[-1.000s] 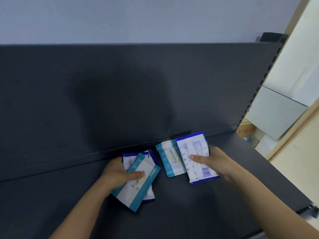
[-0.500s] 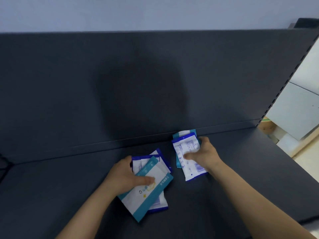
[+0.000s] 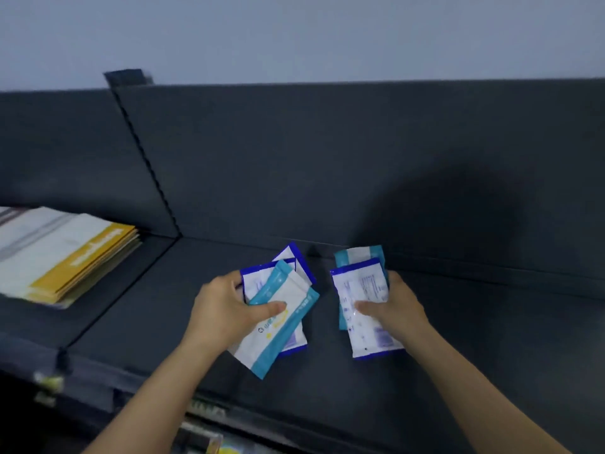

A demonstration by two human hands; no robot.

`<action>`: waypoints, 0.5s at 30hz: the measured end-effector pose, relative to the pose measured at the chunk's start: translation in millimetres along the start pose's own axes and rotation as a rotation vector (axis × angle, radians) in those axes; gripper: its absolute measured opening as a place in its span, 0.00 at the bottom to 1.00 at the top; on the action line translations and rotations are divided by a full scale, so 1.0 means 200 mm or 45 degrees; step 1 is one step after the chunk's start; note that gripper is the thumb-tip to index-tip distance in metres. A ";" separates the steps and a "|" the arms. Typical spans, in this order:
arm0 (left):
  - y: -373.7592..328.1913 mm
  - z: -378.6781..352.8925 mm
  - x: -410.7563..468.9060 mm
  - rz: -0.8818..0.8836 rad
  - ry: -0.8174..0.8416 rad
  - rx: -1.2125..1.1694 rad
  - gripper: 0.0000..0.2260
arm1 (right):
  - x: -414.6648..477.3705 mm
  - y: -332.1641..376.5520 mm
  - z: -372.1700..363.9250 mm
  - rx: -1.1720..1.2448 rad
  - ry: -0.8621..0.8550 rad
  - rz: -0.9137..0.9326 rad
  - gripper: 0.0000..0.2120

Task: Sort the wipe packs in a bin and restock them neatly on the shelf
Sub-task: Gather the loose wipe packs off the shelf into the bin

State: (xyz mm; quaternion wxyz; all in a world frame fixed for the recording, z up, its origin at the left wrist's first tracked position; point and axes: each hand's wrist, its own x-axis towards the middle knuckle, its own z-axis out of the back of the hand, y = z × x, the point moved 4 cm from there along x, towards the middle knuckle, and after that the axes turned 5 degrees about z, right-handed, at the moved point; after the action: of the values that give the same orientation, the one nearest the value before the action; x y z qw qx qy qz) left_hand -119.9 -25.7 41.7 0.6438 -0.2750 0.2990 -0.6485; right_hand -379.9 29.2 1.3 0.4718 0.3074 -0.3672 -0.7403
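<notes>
lying on the dark grey metal shelf (image 3: 147, 322), near its back panel: two small fanned piles of flat plastic wipe packs, just beside each other but not touching. gripped by the left hand (image 3: 226, 309), thumb curled over the top and fingers tucked behind: the teal-striped white soft pack (image 3: 281, 335), with blue-edged white packs (image 3: 293, 257) splayed beneath. held by the right hand (image 3: 396, 311), thumb laid across the face and fingers wrapped round the right edge: the blue-edged white printed pack (image 3: 360, 283), over a teal-edged pack (image 3: 358, 253). off to the left, well apart, a stack of yellow-and-white flat packets (image 3: 65, 253).

probably light, limp and squashy, wrapped in slick film prone to sliding pack on pack, judging by the fanning. best taken across the short width, thumb on top and fingers underneath, squeezing the whole pile at once. not by a sealed end, likely to flop. worth tapping the long edges square against the shelf before letting go.
</notes>
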 end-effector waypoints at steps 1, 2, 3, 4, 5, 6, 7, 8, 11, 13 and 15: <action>0.02 0.06 -0.05 0.018 -0.071 0.002 0.16 | -0.02 0.05 -0.02 0.044 0.014 0.064 0.21; 0.05 0.13 -0.11 0.039 -0.134 0.009 0.16 | -0.04 0.11 -0.06 0.088 0.035 0.126 0.22; 0.08 0.20 -0.16 0.064 -0.193 0.016 0.16 | -0.07 0.17 -0.09 0.119 0.065 0.182 0.23; 0.11 0.28 -0.22 0.090 -0.250 0.021 0.16 | -0.09 0.24 -0.14 0.139 0.096 0.238 0.23; 0.15 0.35 -0.28 0.120 -0.309 0.023 0.16 | -0.12 0.31 -0.19 0.153 0.129 0.294 0.23; 0.19 0.43 -0.33 0.157 -0.370 0.025 0.16 | -0.15 0.37 -0.24 0.166 0.170 0.352 0.23; 0.24 0.50 -0.39 0.197 -0.427 0.024 0.16 | -0.18 0.44 -0.31 0.173 0.215 0.405 0.23; 0.30 0.57 -0.45 0.242 -0.478 0.023 0.16 | -0.21 0.49 -0.38 0.176 0.262 0.449 0.23; 0.48 0.75 -0.63 0.367 -0.596 0.008 0.16 | -0.33 0.66 -0.60 0.152 0.404 0.554 0.22; 0.61 0.85 -0.76 0.435 -0.674 0.011 0.17 | -0.42 0.76 -0.77 0.116 0.508 0.620 0.21; 0.72 0.94 -0.89 0.500 -0.751 0.005 0.17 | -0.51 0.85 -0.94 0.081 0.612 0.682 0.21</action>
State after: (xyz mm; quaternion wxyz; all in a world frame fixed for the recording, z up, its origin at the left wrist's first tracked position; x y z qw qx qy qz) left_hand 120.2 146.0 65.7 0.8154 -0.3864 0.1460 -0.4055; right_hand -111.6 27.6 53.6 0.7122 0.3800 -0.3361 -0.4851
